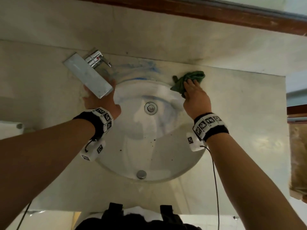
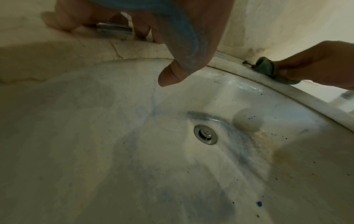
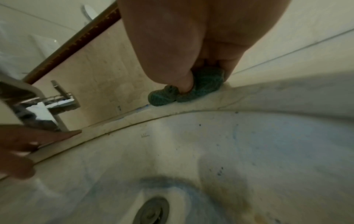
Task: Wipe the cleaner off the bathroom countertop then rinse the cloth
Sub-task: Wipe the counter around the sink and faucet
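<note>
On the far left of the countertop [image 1: 49,83], left hand [image 1: 101,100] lies flat at the sink [image 1: 149,160] rim, under the tap [image 1: 88,75] spout. Fingers spread and fairly straight, pressing down on the counter by the tap base; nothing held. Left wrist view: thumb [image 2: 172,75] hangs over the basin, a blue tint on the palm, whether cleaner or reflection I cannot tell. Tap is chrome, flat rectangular spout angled out over the hand, lever with a red dot behind it.

Just right of the tap, blue cleaner [image 1: 137,68] is smeared on the counter strip between the sink rim and back wall, with a thin blue line along the rim edge. More faint blue streaks run down inside the basin toward the drain [image 1: 150,107]. Dark specks dotted in the bowl, overflow hole [image 1: 141,174] on the near side.

Right of the smear, green cloth [image 1: 189,80] is bunched on the counter at the back-right of the sink rim, touching the rim. Right hand [image 1: 196,97] is on top of it, fingers curled down into the folds, thumb [image 3: 184,84] dug into the cloth on its left side; cloth pressed against the counter. Cloth sits just clear of the blue patch, not on it.

Both wrists carry marker-tagged bands. Brown wooden frame [image 1: 216,15] runs along the wall above.
</note>
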